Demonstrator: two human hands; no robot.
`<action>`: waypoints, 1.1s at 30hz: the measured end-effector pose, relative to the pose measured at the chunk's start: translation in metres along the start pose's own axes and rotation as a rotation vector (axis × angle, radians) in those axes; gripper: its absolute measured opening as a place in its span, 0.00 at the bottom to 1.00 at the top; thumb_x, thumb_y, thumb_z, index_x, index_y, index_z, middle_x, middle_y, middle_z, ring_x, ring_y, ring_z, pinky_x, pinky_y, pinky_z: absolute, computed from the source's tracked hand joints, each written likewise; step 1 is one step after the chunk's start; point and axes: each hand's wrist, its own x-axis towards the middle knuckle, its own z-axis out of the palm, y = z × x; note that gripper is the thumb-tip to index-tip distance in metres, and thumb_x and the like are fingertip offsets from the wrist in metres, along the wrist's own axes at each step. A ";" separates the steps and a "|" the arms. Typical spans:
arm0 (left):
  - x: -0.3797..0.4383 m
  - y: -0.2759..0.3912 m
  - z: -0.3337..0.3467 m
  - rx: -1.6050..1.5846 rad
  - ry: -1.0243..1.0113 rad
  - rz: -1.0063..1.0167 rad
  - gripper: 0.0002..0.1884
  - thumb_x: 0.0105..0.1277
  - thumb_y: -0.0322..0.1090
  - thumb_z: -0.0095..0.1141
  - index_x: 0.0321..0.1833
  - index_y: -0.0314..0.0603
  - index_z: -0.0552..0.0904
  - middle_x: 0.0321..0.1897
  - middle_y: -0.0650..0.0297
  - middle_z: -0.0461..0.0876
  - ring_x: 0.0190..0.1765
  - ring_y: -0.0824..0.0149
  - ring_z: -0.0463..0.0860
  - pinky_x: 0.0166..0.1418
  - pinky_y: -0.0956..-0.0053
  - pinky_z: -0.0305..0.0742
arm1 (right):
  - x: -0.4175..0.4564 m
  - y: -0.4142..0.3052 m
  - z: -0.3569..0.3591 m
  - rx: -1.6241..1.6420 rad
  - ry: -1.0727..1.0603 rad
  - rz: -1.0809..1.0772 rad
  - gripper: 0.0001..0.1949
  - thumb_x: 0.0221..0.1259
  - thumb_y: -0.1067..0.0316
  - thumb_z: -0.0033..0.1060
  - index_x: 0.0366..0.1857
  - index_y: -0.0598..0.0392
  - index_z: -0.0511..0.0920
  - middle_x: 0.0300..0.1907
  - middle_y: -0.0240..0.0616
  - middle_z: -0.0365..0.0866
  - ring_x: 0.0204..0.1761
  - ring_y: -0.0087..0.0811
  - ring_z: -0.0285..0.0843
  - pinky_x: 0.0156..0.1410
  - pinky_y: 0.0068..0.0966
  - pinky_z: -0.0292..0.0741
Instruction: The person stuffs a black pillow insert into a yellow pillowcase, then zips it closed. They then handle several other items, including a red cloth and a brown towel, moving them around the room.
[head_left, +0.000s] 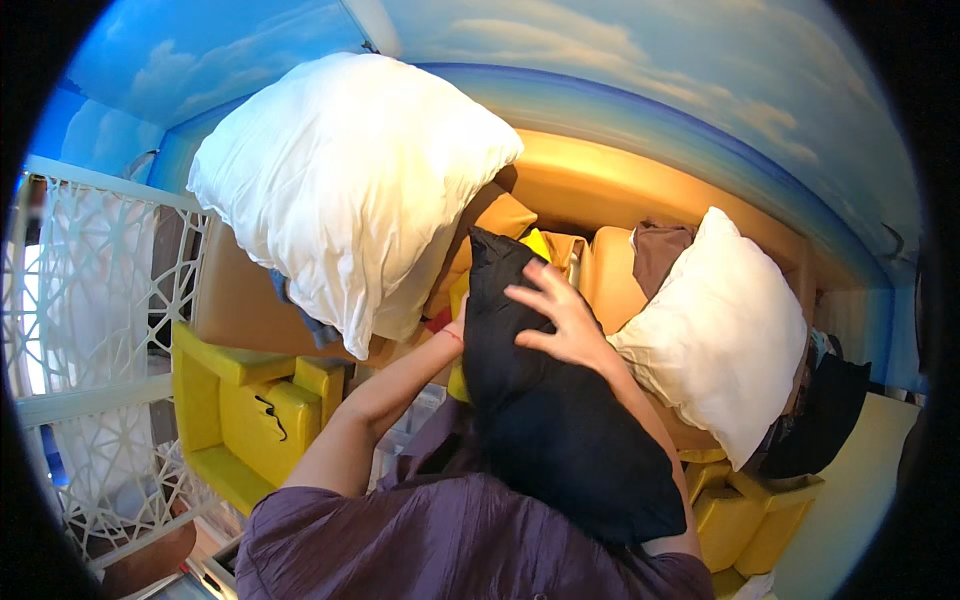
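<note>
A black pillow (551, 390) stands on its edge, slanting across the front of my body. My right hand (559, 311), slightly blurred, is spread with fingers apart over the pillow's upper face; whether it presses on the fabric I cannot tell. At the pillow's left edge is my left hand (457, 324), its fingers mostly hidden behind the black fabric, so its grip does not show. A large white pillow (352, 187) rests up on the left of the orange-tan sofa (637, 172). Another white pillow (720, 337) lies to the right, close to my right forearm.
Brown cloth (661, 251) lies beside the right white pillow. A yellow armchair (247, 420) with a black strap (271, 418) stands at left, near a white lattice screen (97, 394). Another yellow chair (731, 517) is at lower right, below a black cloth item (821, 420).
</note>
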 end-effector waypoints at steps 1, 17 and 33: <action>0.001 -0.001 -0.009 -0.064 -0.002 -0.031 0.25 0.69 0.34 0.57 0.69 0.40 0.78 0.64 0.54 0.82 0.64 0.56 0.82 0.71 0.61 0.75 | -0.006 -0.007 0.010 0.028 -0.151 -0.001 0.36 0.57 0.39 0.72 0.71 0.34 0.74 0.77 0.49 0.63 0.77 0.59 0.60 0.79 0.49 0.60; -0.046 0.028 0.019 0.287 -0.055 0.330 0.21 0.63 0.25 0.57 0.59 0.50 0.85 0.54 0.59 0.87 0.60 0.48 0.85 0.67 0.61 0.80 | -0.058 0.118 0.160 -0.383 -0.261 0.598 0.31 0.59 0.41 0.62 0.64 0.45 0.79 0.62 0.46 0.82 0.65 0.48 0.77 0.73 0.49 0.67; -0.160 -0.098 0.074 -0.079 0.881 -0.745 0.23 0.66 0.31 0.64 0.62 0.39 0.71 0.60 0.45 0.73 0.62 0.43 0.74 0.64 0.60 0.72 | -0.018 0.057 0.099 0.279 -0.312 0.520 0.33 0.66 0.38 0.61 0.62 0.58 0.81 0.63 0.55 0.81 0.67 0.50 0.77 0.73 0.38 0.71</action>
